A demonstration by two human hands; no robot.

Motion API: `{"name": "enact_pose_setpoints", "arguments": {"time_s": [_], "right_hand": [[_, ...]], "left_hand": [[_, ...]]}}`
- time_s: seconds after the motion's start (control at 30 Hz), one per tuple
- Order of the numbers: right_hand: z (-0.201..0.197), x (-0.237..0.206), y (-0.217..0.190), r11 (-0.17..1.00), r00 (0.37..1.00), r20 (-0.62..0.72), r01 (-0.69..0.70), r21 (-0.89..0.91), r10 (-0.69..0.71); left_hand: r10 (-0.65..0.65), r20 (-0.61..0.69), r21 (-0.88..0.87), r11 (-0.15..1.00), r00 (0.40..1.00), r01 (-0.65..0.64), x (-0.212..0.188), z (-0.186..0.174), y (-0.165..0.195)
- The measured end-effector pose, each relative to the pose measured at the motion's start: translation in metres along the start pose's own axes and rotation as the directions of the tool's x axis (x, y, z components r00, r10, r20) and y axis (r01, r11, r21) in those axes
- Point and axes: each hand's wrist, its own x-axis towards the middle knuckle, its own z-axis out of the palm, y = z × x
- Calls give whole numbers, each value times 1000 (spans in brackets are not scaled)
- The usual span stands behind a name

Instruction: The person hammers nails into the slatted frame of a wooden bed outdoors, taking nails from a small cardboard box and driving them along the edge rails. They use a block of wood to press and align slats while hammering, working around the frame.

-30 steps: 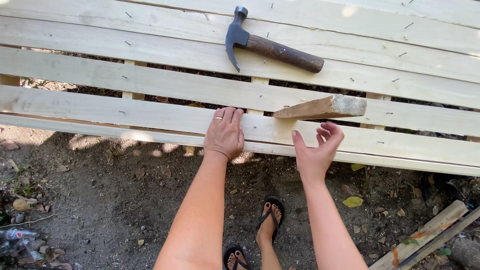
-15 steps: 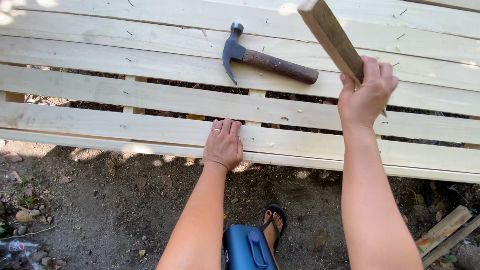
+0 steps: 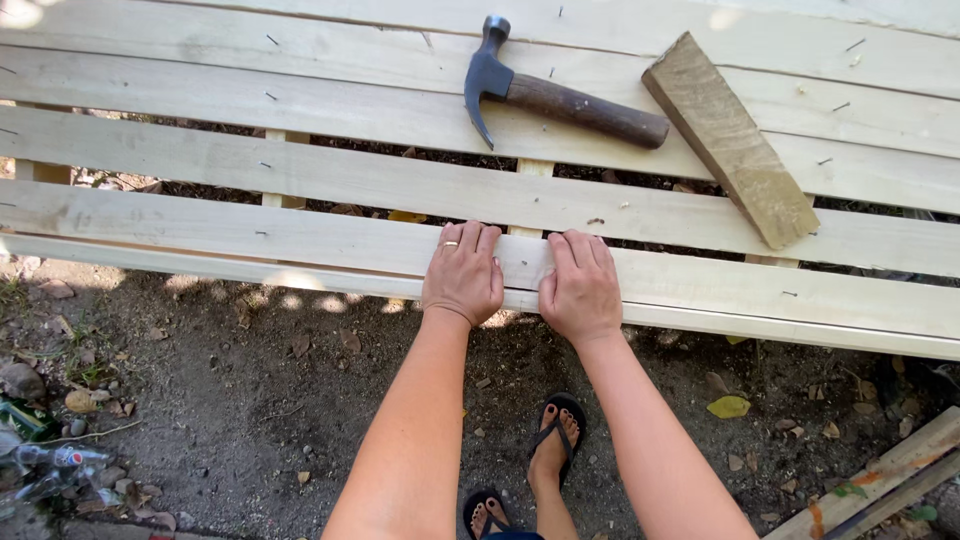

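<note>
My left hand point(image 3: 463, 275) and my right hand point(image 3: 578, 285) lie flat, side by side, on the nearest pale wooden plank point(image 3: 250, 240) of a slatted frame. Neither hand holds anything; the fingers rest together on the wood. A ring shows on my left hand. A claw hammer point(image 3: 560, 95) with a dark wooden handle lies on the planks beyond my hands. A short darker wooden block point(image 3: 730, 140) lies at an angle across the slats to the right of the hammer.
Several nails stick out of the planks. Below the frame is bare dirt point(image 3: 230, 420) with stones and dry leaves. My feet in black sandals point(image 3: 550, 450) stand on it. Loose boards point(image 3: 880, 480) lie at lower right, plastic bottles point(image 3: 40, 460) at lower left.
My right hand lifted the wooden block from the near plank, set it down beside the hammer, then came back flat onto the near plank next to my left hand.
</note>
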Motion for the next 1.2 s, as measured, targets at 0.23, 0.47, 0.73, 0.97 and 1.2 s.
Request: {"name": "enact_pose_setpoints", "arguments": {"time_s": [0.23,0.47,0.73,0.97,1.2], "right_hand": [[-2,5,2,999,1000,-6,-27,27,28],[4,8,6,999,1000,11,-21,38,20],[-3,10,7,999,998,47,-34,27,32],[-2,13,8,1000,999,45,-25,15,24],[-33,48,16,975,994,-111,20,222,5]], "left_hand": [[10,-57,-50,999,998,-13,-3,3,1],[6,-53,-33,999,999,-8,3,7,-3],[-28,71,14,1000,997,27,9,-3,4],[-52,84,-7,999,995,53,12,-6,4],[-77,152,0,997,985,78,18,-11,3]]}}
